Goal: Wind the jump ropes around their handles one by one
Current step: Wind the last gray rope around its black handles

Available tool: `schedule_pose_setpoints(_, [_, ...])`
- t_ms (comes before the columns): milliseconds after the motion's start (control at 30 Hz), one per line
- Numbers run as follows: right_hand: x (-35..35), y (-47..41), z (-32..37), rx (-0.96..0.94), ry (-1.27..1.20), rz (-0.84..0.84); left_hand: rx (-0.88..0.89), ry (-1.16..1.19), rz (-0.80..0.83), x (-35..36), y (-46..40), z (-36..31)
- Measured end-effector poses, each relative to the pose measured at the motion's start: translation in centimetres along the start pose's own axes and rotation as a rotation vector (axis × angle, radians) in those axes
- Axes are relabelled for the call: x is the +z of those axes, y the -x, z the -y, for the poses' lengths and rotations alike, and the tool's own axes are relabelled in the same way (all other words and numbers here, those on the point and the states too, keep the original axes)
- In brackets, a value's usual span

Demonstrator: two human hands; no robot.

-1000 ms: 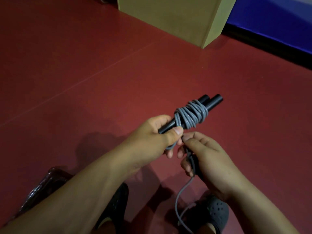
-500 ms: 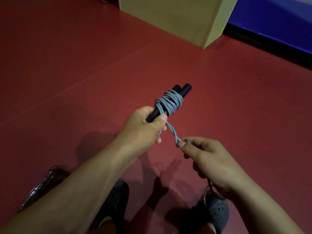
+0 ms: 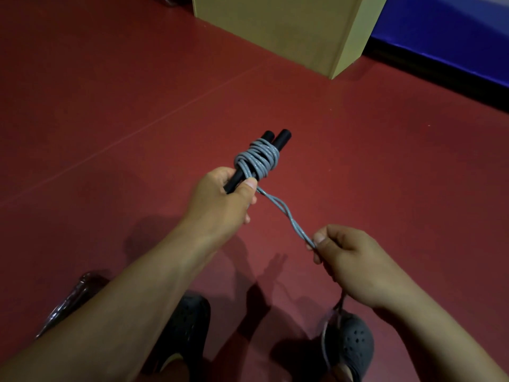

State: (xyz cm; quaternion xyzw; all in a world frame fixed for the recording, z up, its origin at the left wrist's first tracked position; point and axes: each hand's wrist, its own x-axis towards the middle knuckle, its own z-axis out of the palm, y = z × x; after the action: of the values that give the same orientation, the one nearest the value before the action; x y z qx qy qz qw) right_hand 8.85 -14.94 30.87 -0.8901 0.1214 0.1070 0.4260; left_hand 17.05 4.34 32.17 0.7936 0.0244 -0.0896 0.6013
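My left hand grips two black handles held side by side, pointing up and away. A grey jump rope is wound in several turns around their upper part. From the coil a doubled, twisted length of rope runs taut down to my right hand, which pinches it between thumb and fingers. Below that hand the rope's loose end hangs toward my right shoe.
I stand on a red floor. A tan box sits at the top centre, with a blue mat behind it at the right. My dark shoes are at the bottom. A clear plastic bag lies at lower left.
My hands have drawn apart: the left carried the handles up and left, the right slid down the rope, and the doubled strand between them has pulled taut.
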Motion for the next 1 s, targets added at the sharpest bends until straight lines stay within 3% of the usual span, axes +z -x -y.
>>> schedule_pose_setpoints(167, [-0.2, 0.5, 0.8, -0.055, -0.210, -0.053, -0.067, -0.035, -0.021, -0.5, -0.6, 0.5])
schedule_pose_setpoints(333, [-0.1, 0.6, 1.0, -0.205, -0.050, -0.125, -0.051, -0.088, 0.008, -0.4, -0.5, 0.8])
schedule_pose_setpoints(633, [0.0, 0.5, 0.4, -0.135, 0.022, -0.196, 0.009, -0.204, -0.002, -0.2, -0.6, 1.4])
schedule_pose_setpoints(833, [0.1, 0.7, 0.8, -0.195, 0.063, -0.135, 0.053, -0.305, -0.013, -0.2, -0.4, 1.6])
schedule_pose_setpoints(1000, [0.3, 1.0, 1.5, -0.150, -0.129, -0.029, 0.088, -0.466, 0.070, -0.1, -0.1, 1.7])
